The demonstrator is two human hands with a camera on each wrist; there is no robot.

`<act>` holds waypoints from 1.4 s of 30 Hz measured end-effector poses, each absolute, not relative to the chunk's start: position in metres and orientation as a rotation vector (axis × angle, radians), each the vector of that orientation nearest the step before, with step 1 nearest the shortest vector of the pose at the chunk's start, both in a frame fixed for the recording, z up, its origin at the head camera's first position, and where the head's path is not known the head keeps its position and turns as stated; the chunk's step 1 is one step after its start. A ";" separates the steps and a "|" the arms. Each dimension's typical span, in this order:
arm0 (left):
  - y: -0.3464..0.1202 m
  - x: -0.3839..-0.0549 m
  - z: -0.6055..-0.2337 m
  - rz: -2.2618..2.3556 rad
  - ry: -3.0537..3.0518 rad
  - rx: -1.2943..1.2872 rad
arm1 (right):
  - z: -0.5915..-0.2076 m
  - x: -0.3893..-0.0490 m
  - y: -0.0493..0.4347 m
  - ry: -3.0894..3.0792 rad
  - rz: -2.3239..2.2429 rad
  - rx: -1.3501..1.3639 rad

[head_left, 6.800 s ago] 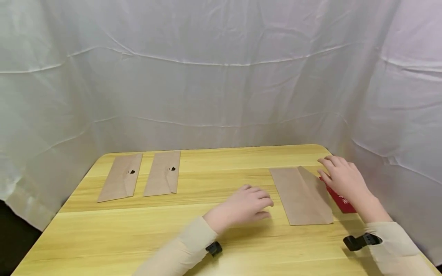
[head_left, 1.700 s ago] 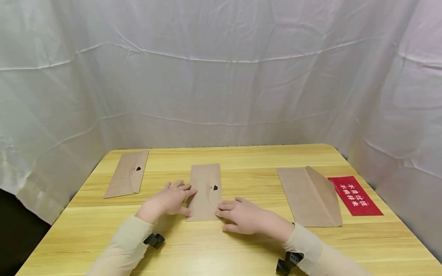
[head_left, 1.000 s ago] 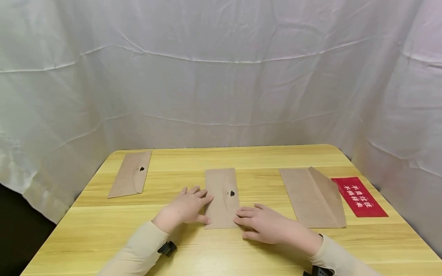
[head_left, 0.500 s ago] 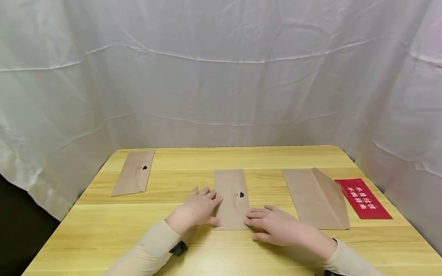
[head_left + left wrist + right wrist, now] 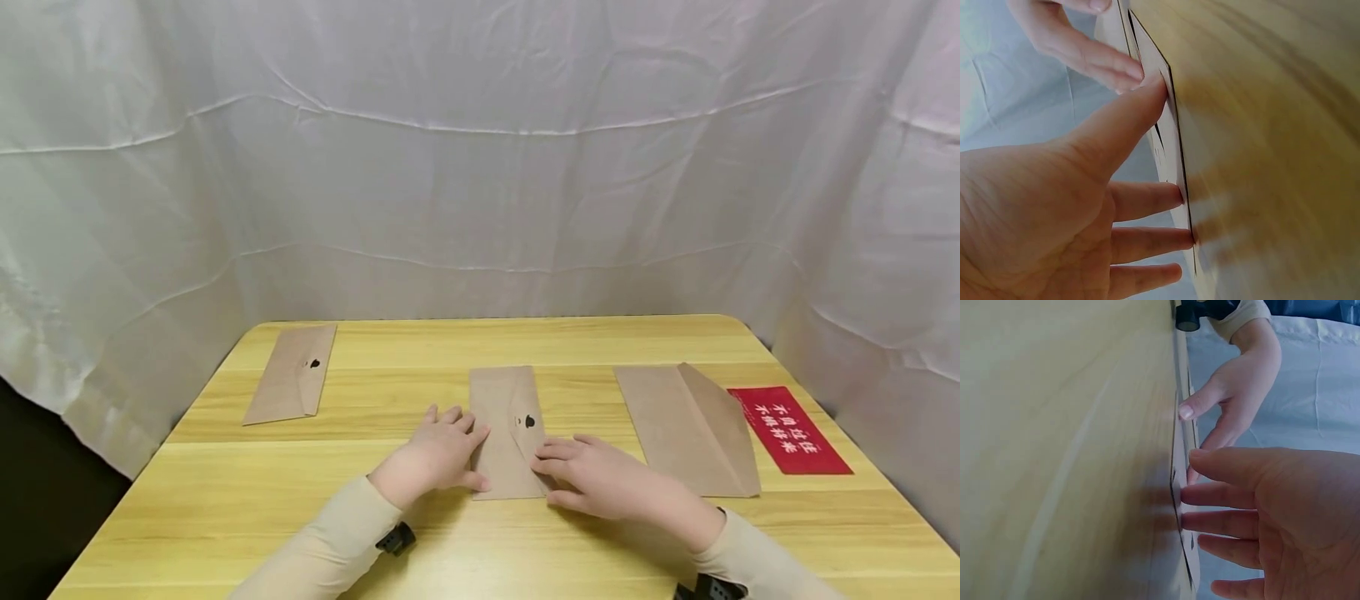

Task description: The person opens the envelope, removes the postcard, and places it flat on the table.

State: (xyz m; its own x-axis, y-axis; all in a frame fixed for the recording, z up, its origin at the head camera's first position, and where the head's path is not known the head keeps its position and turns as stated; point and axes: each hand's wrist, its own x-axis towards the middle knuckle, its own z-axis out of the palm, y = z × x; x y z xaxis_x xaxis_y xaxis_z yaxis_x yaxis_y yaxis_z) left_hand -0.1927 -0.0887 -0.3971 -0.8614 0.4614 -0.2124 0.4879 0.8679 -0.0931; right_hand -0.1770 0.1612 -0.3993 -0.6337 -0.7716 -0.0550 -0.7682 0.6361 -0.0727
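Note:
A closed brown envelope (image 5: 497, 433) with a small black hat print lies flat at the middle of the table, between both hands. My left hand (image 5: 437, 457) rests at its left edge, thumb and fingertips touching the paper, fingers mostly straight. At the lower right edge, by the flap, my right hand (image 5: 596, 477) touches the envelope with extended fingertips. In the left wrist view a thin dark gap shows along the edge of the envelope (image 5: 1159, 81). The right wrist view shows the fingers (image 5: 1222, 495) straight against the flap side.
Another closed envelope (image 5: 288, 379) lies at the back left. On the right lies a brown envelope (image 5: 678, 433) with its flap spread out, beside a red card (image 5: 795, 433) with white characters. White curtains (image 5: 480, 167) surround the wooden table (image 5: 225, 500).
The hat-print envelope has come from beside the far-left one to the middle, sliding rightward between my hands. My right hand has left the red card. In the last half second little has moved.

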 end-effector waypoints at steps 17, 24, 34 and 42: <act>-0.091 -0.193 -0.398 -0.172 2.841 0.711 | -0.413 -0.224 0.125 2.866 0.041 -1.167; -0.091 -0.193 -0.397 -0.191 2.830 0.703 | -0.414 -0.239 0.114 2.851 0.020 -1.054; -0.091 -0.192 -0.394 -0.212 2.828 0.693 | -0.415 -0.250 0.110 2.836 0.042 -1.052; -0.090 -0.193 -0.394 -0.241 2.834 0.698 | -0.410 -0.248 0.113 2.833 0.008 -1.059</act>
State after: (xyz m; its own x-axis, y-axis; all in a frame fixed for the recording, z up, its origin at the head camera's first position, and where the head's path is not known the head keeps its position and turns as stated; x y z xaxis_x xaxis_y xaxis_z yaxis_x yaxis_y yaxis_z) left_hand -0.1934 -0.0899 -0.3942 -0.8652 0.4384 -0.2435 0.4732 0.8744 -0.1073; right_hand -0.2480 0.1129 -0.4099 -0.7488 -0.6533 -0.1116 -0.6539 0.7557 -0.0363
